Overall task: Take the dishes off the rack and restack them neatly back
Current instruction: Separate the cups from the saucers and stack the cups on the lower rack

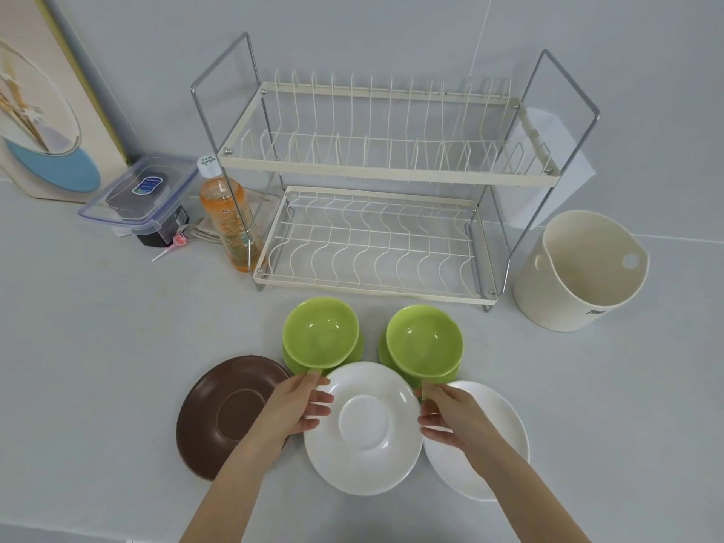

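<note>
The white two-tier dish rack stands empty at the back of the counter. In front of it are two green cups. My left hand pinches the handle of the left green cup. My right hand pinches the handle of the right green cup. Each cup sits over another green piece beneath it. A white saucer lies between my hands. A second white saucer lies to its right, partly under my right forearm. A brown saucer lies at the left.
A cream bucket stands right of the rack. Left of the rack are an orange drink bottle, a clear lidded container, a lollipop and a leaning picture panel. White paper hangs behind the rack.
</note>
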`<action>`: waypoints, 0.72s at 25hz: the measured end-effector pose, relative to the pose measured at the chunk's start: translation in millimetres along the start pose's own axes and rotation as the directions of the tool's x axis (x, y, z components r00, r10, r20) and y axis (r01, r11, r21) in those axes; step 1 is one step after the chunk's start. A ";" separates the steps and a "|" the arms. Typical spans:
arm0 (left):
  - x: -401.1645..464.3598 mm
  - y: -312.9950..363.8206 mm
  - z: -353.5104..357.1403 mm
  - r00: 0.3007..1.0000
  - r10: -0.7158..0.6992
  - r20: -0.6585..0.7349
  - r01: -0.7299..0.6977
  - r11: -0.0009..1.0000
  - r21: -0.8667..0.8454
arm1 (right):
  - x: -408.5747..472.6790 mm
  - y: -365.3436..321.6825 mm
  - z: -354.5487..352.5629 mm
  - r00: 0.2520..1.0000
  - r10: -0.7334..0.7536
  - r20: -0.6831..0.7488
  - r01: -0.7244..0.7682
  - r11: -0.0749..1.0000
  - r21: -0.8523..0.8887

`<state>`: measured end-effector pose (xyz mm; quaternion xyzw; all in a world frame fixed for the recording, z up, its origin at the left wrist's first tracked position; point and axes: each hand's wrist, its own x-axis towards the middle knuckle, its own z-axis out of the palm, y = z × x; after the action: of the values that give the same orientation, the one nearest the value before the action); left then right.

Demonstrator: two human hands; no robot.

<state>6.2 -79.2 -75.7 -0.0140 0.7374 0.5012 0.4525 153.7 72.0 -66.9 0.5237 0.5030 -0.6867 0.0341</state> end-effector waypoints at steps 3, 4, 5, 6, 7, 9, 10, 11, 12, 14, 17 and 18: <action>4.4 1.0 2.9 0.998 -0.014 -0.069 0.011 0.998 -0.056 | 4.4 -0.9 -2.9 1.000 0.009 0.020 -0.009 0.999 -0.041; 6.0 1.7 4.9 0.996 0.001 -0.085 -0.008 0.997 -0.079 | 5.6 -0.7 -4.5 1.000 -0.008 0.012 0.008 0.999 -0.042; 7.1 2.1 7.1 0.995 0.019 -0.100 -0.029 0.994 -0.107 | 7.1 -1.1 -6.6 1.000 -0.030 0.001 0.030 0.999 -0.021; 6.7 3.2 9.8 0.993 0.031 -0.116 -0.046 0.990 -0.130 | 8.6 -2.2 -9.5 0.999 -0.051 -0.013 0.051 0.998 0.025; 6.0 3.7 13.8 0.990 0.043 -0.131 -0.061 0.988 -0.141 | 10.2 -3.7 -13.5 0.997 -0.067 -0.028 0.070 0.994 0.080; 1.8 4.3 27.6 0.987 0.074 -0.146 -0.092 0.988 -0.121 | 11.9 -5.5 -23.8 0.994 -0.093 -0.051 0.101 0.981 0.166; -1.0 4.5 36.2 0.985 0.092 -0.143 -0.108 0.988 -0.114 | 12.4 -4.8 -29.1 0.993 -0.107 -0.057 0.116 0.976 0.186; -3.9 4.7 45.3 0.985 0.109 -0.135 -0.125 0.986 -0.114 | 12.4 -3.1 -34.2 0.990 -0.122 -0.064 0.133 0.971 0.198; -6.3 5.4 55.4 0.984 0.129 -0.125 -0.144 0.983 -0.116 | 12.3 -1.3 -40.3 0.987 -0.140 -0.074 0.153 0.966 0.211; -10.9 7.0 76.3 0.980 0.168 -0.103 -0.178 0.979 -0.098 | 12.2 3.2 -55.0 0.980 -0.169 -0.102 0.189 0.950 0.249; -16.1 9.6 108.7 0.978 0.199 -0.061 -0.203 0.977 -0.073 | 13.1 7.4 -83.4 0.964 -0.217 -0.155 0.252 0.930 0.266; -17.7 9.6 119.4 0.979 0.199 -0.046 -0.202 0.977 -0.069 | 13.5 8.6 -93.3 0.957 -0.235 -0.169 0.272 0.930 0.249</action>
<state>90.1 7.7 -67.2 0.0339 0.7249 0.5707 0.3843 216.4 141.9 -77.6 0.4998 0.4695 -0.7098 -0.1610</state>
